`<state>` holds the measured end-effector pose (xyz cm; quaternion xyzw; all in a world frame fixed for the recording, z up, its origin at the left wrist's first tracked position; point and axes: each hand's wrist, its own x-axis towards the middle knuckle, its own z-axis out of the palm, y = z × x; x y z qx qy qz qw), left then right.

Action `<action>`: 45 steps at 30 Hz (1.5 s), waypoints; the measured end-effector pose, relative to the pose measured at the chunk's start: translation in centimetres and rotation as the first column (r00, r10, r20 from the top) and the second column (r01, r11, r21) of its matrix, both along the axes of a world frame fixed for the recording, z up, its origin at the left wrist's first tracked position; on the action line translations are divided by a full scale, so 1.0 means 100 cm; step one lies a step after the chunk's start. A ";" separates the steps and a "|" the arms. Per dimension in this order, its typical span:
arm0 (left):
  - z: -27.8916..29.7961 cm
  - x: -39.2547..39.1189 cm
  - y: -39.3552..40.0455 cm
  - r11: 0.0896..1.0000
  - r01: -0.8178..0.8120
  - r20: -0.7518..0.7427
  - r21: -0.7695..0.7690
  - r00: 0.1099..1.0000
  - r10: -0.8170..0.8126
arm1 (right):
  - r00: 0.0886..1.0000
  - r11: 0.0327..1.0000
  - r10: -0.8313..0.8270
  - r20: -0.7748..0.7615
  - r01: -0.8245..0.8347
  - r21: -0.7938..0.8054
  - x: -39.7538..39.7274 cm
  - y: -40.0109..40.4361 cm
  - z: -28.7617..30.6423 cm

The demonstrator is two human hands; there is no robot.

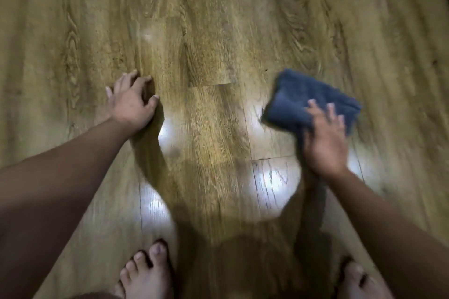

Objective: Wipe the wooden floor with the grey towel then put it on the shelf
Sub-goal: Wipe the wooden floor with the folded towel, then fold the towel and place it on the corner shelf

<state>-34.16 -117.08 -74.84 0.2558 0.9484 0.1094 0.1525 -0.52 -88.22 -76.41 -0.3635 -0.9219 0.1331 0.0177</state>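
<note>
From the head camera, looking straight down, the wooden floor point(213, 39) fills the view: long yellow-brown planks with dark wavy grain and thin seams, glossy enough to throw back several white patches of light near the middle. On the right lies the grey towel point(308, 97), a thick, nubby terry cloth folded into a rough rectangle with soft corners, flat against the planks. The right hand point(325, 138) rests on the towel's near edge, palm down, fingers straight and slightly spread over the cloth; the picture is blurred there, so whether the thumb tucks under the cloth cannot be told. On the left, well apart from the towel, the left hand point(131, 102) is planted on the bare floor, fingers splayed and bent at the knuckles, fingertips touching the wood, holding nothing. At the near edge two bare feet point(145, 272) stand on the planks.
</note>
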 end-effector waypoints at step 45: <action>0.478 -0.019 0.025 0.968 -0.182 0.810 0.174 0.585 -0.036 | 0.998 0.079 -0.032 -0.055 -0.052 -0.995 -0.186 -0.133 0.440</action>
